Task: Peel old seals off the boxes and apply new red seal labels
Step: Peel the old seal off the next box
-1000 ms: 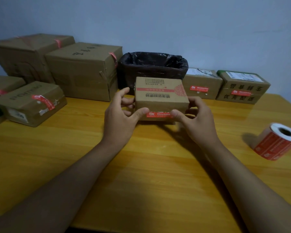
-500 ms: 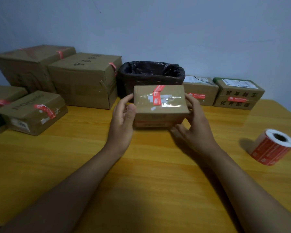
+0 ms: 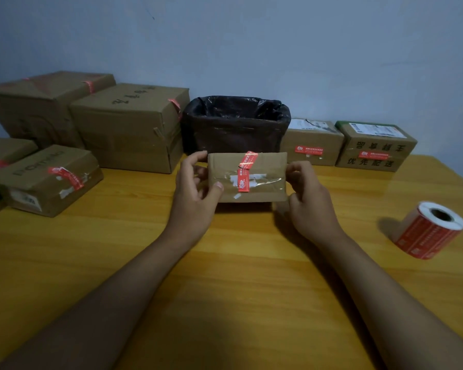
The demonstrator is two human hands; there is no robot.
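Six boxes (image 3: 134,129) flank black bin (image 3: 235,124).

Both forearms reached far across the scene; the left hand (image 3: 195,193) and right hand (image 3: 309,194) curled their fingers (image 3: 198,157) inward, facing each other.

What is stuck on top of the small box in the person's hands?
A red seal runs across the box over shiny clear tape, beside torn white label scraps. The left hand and right hand cover its ends; its underside is hidden.
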